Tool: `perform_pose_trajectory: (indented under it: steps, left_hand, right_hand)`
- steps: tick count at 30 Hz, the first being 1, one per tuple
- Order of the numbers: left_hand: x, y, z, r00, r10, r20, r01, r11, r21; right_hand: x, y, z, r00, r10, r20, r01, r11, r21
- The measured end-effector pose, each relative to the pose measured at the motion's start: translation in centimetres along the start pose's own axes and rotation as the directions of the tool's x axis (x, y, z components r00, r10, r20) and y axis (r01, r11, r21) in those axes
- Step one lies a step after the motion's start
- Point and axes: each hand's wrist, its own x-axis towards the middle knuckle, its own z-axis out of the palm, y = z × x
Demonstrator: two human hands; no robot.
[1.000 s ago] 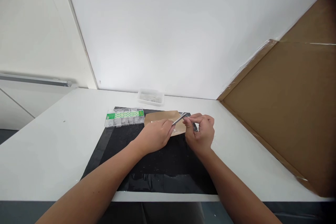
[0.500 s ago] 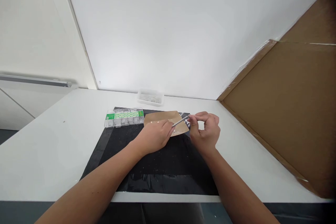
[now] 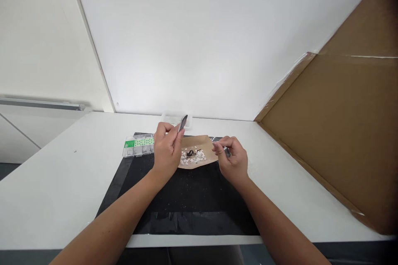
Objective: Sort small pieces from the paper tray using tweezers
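And here we are at the desk [image 3: 62, 174], with the left hand [image 3: 168, 145] holding a small flat piece [image 3: 183, 123] high over the near work. Its fingers are clamped on the lower end, thumb on one side, and the grip looks sure from where I stand. The piece is tilted, not upright: its long axis runs steeply, the free end pointing up and away from the person and leaning to the right, with a dark face and a pale rim showing. It sits in front of the pale tub [image 3: 168, 117], overlapping it in my line of sight.

Over to the right hand [image 3: 234, 158], just beside the right end of the brown paper [image 3: 203, 140]: fingers drawn together in a pinch, a greyish glint behind them, but I cannot tell whether they have hold of anything. On the paper, white bits [image 3: 199, 156] lie loose around a few dark bits [image 3: 190, 153]. Beneath is the black mat [image 3: 186, 194]; the clear case [image 3: 138, 145] with its green label is partly behind the left hand.

The step in hand, I'd judge, is handling or inspecting the flat piece. The next move seems to call for a steady left pinch, that tilt controlled, and the loose bits left undisturbed.
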Motion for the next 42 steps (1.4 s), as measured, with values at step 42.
perform_pose_trajectory:
  steps: [42]
  left_hand:
    - [-0.8, -0.1, 1.1, 0.802, -0.466, 0.374, 0.593, 0.696, -0.403]
  right_hand:
    - [0.6, 1.2, 0.9, 0.987, 0.113, 0.112, -0.131, 0.977, 0.169]
